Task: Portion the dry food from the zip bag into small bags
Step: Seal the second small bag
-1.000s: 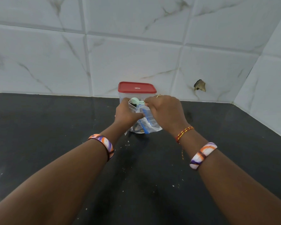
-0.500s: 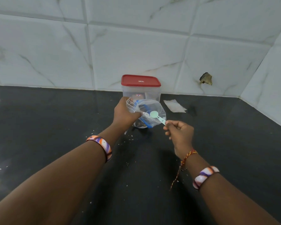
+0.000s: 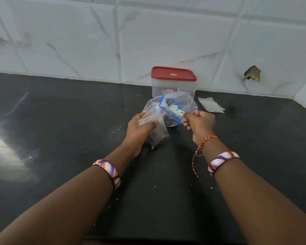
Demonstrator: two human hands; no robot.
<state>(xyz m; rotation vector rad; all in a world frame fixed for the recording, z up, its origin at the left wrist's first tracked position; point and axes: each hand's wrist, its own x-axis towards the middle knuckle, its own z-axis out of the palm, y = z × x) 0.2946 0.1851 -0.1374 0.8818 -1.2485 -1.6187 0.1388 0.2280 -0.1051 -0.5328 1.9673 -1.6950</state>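
The zip bag (image 3: 177, 106) stands just beyond both hands, its blue-edged mouth turned up and toward the person, with a pale green scoop (image 3: 175, 110) lying across that mouth. The scoop's long axis runs from the bag's middle out to the right hand (image 3: 199, 123), which pinches its handle end with curled fingers. So the right hand is the nearer one to the food, and any next dip would go forward and slightly left from it. The left hand (image 3: 141, 129) grips a small bag (image 3: 155, 127) by its top edge — thumb across the front — and holds it just left of the scoop, touching or nearly touching the zip bag's rim; dark pieces sit in its lower corner, which hangs close above the desk (image 3: 78, 121). The hands are apart, each clamped on its own thing. The desk is dark and matte, with pale crumbs scattered about. Beyond the zip bag a clear container with a red lid (image 3: 173, 73) sits against the white marble-patterned tiles (image 3: 166, 36), and more clear plastic (image 3: 210, 104) lies flat beyond the right hand — possibly spare small bags.
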